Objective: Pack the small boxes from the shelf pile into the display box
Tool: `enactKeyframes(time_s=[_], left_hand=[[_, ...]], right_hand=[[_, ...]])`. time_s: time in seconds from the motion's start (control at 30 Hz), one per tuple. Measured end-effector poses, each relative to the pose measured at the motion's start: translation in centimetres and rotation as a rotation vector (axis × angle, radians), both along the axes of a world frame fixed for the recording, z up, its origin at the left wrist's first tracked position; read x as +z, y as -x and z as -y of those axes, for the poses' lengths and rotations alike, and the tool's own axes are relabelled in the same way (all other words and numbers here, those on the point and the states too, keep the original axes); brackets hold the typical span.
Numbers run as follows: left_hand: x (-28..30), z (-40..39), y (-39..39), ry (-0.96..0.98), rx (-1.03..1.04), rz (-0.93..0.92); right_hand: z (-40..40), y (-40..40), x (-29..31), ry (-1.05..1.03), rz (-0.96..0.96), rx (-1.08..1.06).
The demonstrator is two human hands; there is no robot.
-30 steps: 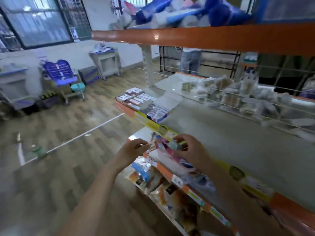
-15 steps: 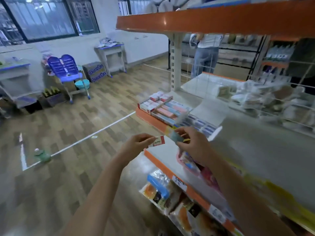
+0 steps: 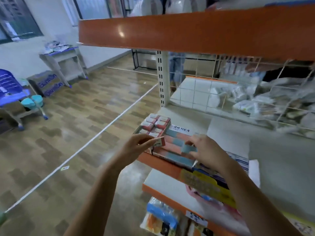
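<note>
Left of centre, the left hand [image 3: 136,145] pinches a pink small box [image 3: 159,142], long axis pointing up-right at the display box [image 3: 167,143] just beyond it, while right of centre the right hand [image 3: 207,152] pinches a blue small box [image 3: 187,148] directly over the display box's rows, likely nearer to placing.

The small pink box [image 3: 159,142] pinched in the left hand [image 3: 136,145] showed "28". At twelve o'clock from it, the display box [image 3: 180,133] bore Korean lettering, blurred. At nine o'clock, a cardboard carton [image 3: 49,84] carried blue lettering too blurred to read.
</note>
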State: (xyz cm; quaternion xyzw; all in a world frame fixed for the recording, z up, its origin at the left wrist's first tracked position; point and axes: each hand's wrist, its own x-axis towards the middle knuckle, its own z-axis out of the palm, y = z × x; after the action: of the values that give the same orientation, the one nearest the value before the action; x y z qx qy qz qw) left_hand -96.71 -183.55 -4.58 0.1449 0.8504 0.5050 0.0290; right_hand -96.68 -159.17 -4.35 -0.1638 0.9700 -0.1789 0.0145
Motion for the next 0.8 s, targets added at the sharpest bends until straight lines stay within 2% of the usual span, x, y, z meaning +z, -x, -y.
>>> enactKeyframes(time_s=[0.17,0.23,0.37,0.5,0.67,0.8], left_hand=[[-0.2,1.0,5.2,-0.012,-0.168,-0.042],[-0.7,1.6,7.1,0.04,-0.227,-0.054],[-2.2,3.1,10.8,0.158,-0.217,-0.1],[-3.1,4.2,12.4,0.171,-0.307,-0.106],[-3.5,4.4,12.4,0.18,-0.27,-0.129],[-2.9,3.8,12.4,0.321,-0.23,-0.241]], right_hand=[[0.5,0.2,-0.3,-0.092,0.063,-0.094],[1.1,0.1,-0.4,-0.094,0.067,-0.158],[2.4,-0.1,-0.7,-0.061,0.087,-0.319],[3.3,-1.0,-1.4,-0.089,0.065,-0.424],[4.3,-2.1,-2.2,-0.091,-0.001,-0.491],[4.6,-2.3,-2.1,-0.122,0.002,-0.515]])
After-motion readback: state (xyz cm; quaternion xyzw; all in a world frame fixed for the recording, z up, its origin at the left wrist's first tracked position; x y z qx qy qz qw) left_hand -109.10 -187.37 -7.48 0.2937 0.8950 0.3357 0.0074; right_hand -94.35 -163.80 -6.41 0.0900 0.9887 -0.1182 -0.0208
